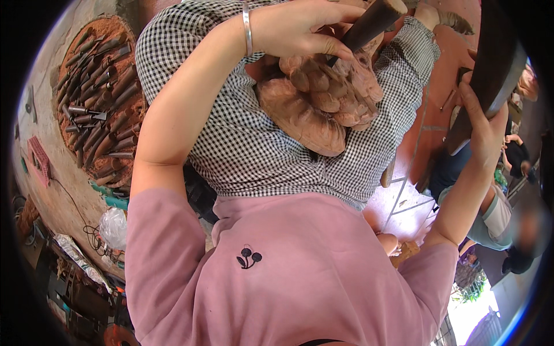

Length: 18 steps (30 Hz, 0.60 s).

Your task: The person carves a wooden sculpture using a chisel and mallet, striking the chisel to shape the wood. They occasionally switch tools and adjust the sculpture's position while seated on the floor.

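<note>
A carved piece of reddish-brown wood [329, 95] with rounded, layered shapes lies across my lap on checked trousers. My left hand [306, 29], with a silver bangle at its wrist, is closed round a chisel [374, 24]. The chisel's dark wooden handle slants up to the right, and its lower end meets the carving, where the blade is mostly hidden. Off to the right, my right hand [487, 130] grips a long, dark wooden mallet [503, 63]. That mallet is raised apart from the chisel handle.
Many chisels [98, 98] lie in a round bed of sawdust at the left. Below them are a clear plastic bag [113, 228], a cable and a pink basket-like object [39, 161]. Another person [490, 222] sits at the right, beyond the red tiled floor [435, 109].
</note>
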Motion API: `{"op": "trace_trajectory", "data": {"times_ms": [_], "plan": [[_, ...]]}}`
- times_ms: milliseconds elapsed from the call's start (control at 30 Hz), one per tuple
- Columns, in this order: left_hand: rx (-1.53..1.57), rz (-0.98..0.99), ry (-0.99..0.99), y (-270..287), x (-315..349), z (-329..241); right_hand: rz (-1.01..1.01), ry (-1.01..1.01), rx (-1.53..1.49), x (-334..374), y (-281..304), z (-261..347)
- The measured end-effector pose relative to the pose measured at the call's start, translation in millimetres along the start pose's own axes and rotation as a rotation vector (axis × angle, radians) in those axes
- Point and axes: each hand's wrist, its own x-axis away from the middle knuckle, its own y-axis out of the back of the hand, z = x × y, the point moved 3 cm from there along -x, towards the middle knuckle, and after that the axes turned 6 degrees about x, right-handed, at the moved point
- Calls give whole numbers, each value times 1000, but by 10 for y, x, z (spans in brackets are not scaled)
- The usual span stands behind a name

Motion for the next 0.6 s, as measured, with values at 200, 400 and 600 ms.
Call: {"op": "trace_trajectory", "data": {"times_ms": [200, 400, 600], "plan": [[5, -47, 7, -28, 41, 38, -58, 271, 485, 79, -2, 266], [50, -61, -55, -9, -15, 40, -99, 262, 544, 86, 24, 301], [75, -50, -131, 0, -43, 122, -101, 110, 450, 50, 95, 131]]}}
